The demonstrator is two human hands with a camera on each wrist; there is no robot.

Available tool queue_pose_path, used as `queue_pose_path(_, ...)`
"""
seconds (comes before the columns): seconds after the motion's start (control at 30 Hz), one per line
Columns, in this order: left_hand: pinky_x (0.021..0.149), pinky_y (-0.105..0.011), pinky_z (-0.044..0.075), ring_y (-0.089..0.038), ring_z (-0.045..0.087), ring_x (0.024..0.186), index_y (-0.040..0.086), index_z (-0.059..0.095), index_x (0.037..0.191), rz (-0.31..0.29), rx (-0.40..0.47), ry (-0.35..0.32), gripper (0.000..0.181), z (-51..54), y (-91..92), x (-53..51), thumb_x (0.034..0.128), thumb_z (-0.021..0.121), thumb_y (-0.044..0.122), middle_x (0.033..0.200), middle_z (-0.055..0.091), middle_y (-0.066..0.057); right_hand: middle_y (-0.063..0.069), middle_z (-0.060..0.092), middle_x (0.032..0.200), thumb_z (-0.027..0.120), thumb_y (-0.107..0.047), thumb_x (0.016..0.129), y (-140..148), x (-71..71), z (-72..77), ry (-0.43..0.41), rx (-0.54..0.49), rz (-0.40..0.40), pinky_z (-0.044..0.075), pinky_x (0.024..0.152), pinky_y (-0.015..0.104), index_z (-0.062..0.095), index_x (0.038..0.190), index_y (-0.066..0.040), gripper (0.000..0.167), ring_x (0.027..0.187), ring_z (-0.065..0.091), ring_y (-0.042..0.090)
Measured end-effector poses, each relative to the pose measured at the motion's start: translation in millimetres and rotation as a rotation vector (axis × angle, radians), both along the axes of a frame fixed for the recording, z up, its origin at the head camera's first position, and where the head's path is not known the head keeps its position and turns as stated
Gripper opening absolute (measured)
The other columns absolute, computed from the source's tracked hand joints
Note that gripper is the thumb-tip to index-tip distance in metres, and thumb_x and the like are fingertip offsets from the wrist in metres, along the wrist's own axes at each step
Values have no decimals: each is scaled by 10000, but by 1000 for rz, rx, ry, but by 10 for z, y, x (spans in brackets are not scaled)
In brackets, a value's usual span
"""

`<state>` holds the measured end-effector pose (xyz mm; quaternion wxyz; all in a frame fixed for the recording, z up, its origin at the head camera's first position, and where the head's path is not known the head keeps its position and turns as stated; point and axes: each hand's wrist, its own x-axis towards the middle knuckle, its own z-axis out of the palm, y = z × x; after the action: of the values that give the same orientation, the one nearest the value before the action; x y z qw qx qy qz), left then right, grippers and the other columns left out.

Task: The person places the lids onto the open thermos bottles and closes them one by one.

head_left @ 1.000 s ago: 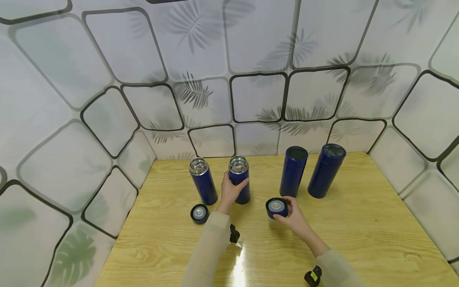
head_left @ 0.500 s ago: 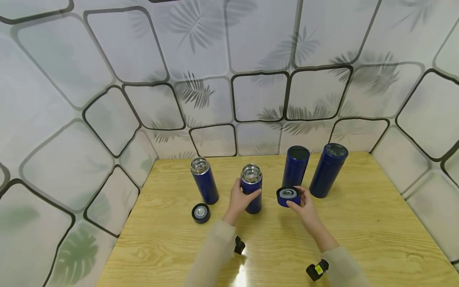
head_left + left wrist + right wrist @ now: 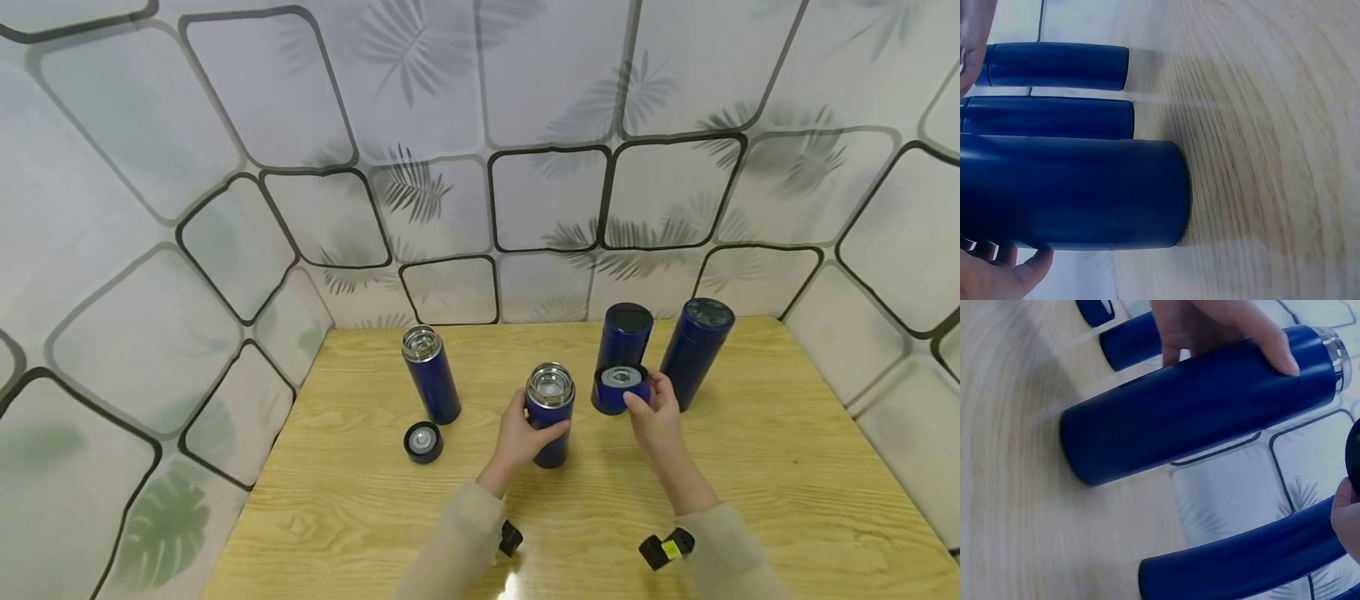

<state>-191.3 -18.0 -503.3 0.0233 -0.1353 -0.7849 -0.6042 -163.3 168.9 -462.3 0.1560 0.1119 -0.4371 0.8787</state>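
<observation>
Lid (image 3: 621, 377) sits right of the held bottle (image 3: 552, 413), apart from it, around mouth height in head view. Key relation: lid's inner face is up, bottle mouth is also up, so mating faces don't oppose. Bottle's long axis roughly upright; can't tell if its base touches the table (image 3: 787, 467). Right hand (image 3: 662, 423) is the nearer one to the lid, fingers pinching it from the right. Left hand (image 3: 519, 439) has fingers curled round the bottle body below the mouth. Vs 1 s ago: bottle shifted right and toward the person; lid went right and farther out, now overlapping a closed bottle (image 3: 627, 340). Second open bottle (image 3: 432, 379) and loose lid (image 3: 423, 442): untouched, same spots.
</observation>
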Motion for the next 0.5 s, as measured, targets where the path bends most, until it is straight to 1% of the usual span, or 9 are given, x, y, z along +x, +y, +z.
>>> queue_pose_path(0.07, 851, -408, 408, -188, 487, 1028, 45, 437, 1204, -1, -1, 1, 599, 0, 2, 15, 724, 734, 243, 1120, 521, -55, 34, 505, 1005, 472, 109, 822, -1, -11, 38, 30, -42, 37, 427, 780, 200, 390, 1041, -60, 289, 909, 514, 101)
queue_pose_path(0.17, 853, -396, 406, -178, 484, 1033, 54, 432, 1211, -1, -10, -6, 609, -9, 2, 28, 722, 736, 250, 1126, 517, -43, 41, 513, 1010, 438, 121, 824, 4, -26, 93, 51, -34, 59, 425, 794, 209, 412, 1050, -58, 289, 920, 518, 111)
queue_pose_path(0.23, 854, -387, 407, -172, 484, 1036, 61, 430, 1215, -7, -21, -7, 612, -17, 3, 34, 722, 737, 255, 1130, 514, -37, 42, 517, 1015, 431, 115, 829, 10, -37, 132, 56, 3, 65, 425, 798, 212, 432, 1068, -65, 300, 924, 519, 115)
queue_pose_path(0.37, 859, -376, 404, -167, 484, 1046, 71, 430, 1220, -31, -29, -14, 611, -21, 15, 44, 725, 734, 262, 1141, 511, -30, 41, 529, 1020, 441, 95, 832, 12, -51, 218, 60, 100, 45, 428, 794, 213, 482, 1106, -89, 333, 919, 524, 119)
queue_pose_path(0.5, 863, -387, 400, -170, 481, 1051, 79, 427, 1224, -45, -26, -32, 609, -8, 16, 60, 730, 729, 265, 1145, 507, -25, 27, 546, 1000, 464, 72, 836, -1, -60, 305, 28, 217, 9, 438, 767, 203, 439, 1126, -113, 344, 896, 537, 106)
